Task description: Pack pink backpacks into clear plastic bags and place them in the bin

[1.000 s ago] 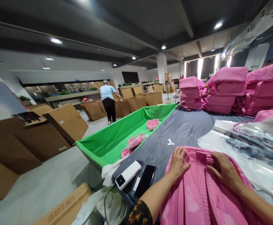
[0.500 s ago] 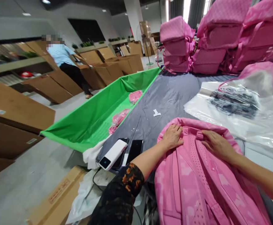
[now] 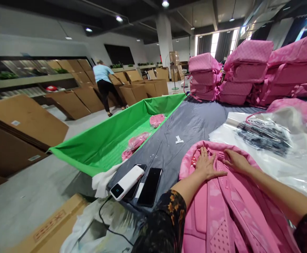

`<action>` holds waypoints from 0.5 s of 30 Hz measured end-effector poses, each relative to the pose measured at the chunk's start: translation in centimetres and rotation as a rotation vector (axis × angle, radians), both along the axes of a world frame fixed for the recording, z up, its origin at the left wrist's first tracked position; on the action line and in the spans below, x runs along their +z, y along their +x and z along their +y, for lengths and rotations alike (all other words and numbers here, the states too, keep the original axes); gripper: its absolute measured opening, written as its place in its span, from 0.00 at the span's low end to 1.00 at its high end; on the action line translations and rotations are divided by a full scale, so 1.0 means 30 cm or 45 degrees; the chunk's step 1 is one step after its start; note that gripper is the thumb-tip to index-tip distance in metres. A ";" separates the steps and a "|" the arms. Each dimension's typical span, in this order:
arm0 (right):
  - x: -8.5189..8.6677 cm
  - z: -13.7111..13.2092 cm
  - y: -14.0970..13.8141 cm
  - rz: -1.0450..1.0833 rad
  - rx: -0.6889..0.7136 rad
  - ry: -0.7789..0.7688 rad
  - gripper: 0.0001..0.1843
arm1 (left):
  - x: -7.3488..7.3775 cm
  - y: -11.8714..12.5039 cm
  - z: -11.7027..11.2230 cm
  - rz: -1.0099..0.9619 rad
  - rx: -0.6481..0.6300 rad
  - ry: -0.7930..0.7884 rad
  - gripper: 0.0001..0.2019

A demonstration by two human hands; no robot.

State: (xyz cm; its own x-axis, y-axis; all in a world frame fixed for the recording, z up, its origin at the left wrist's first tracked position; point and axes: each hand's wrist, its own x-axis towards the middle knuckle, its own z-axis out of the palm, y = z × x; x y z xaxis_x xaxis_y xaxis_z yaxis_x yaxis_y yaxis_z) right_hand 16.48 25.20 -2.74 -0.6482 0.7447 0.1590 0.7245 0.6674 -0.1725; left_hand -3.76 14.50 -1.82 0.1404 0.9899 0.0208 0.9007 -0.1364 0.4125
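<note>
A pink backpack (image 3: 229,207) lies back-side up on the grey table cover (image 3: 185,133), straps toward me. My left hand (image 3: 207,165) lies flat on its upper part, fingers stretched out and spread. My right hand (image 3: 236,161) rests beside it near the top handle, fingers extended and pressing on the fabric. Neither hand holds anything.
A white power bank (image 3: 127,182) and black phones (image 3: 150,186) lie at the table's left edge. A green cloth trough (image 3: 108,140) holds bagged pink items. Clear plastic bags (image 3: 269,140) lie to the right, stacked pink backpacks (image 3: 248,70) behind. A person (image 3: 104,86) stands among cardboard boxes (image 3: 24,123).
My left hand has gone from gripping the backpack's top edge to lying flat and spread on it. The right hand slid slightly toward the top. The camera view lifted.
</note>
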 end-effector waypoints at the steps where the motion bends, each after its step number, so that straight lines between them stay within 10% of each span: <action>1: 0.015 -0.002 0.009 -0.005 0.041 0.005 0.18 | -0.006 0.000 0.001 0.003 -0.018 -0.012 0.57; 7: 0.148 0.123 0.071 -0.257 -0.098 0.064 0.20 | 0.011 -0.045 0.003 -0.030 -0.027 -0.105 0.58; 15: 0.095 0.230 0.040 -0.419 -0.237 -0.055 0.18 | 0.090 0.058 -0.088 -0.061 -0.189 0.071 0.42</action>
State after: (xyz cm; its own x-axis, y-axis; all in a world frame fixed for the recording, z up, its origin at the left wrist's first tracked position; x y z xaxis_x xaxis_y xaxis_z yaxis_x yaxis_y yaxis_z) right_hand 17.67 32.11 0.10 -0.5124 0.8560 -0.0693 0.8540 0.5164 0.0643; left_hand -2.03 11.85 0.87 0.2823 0.9555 0.0851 0.8484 -0.2901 0.4427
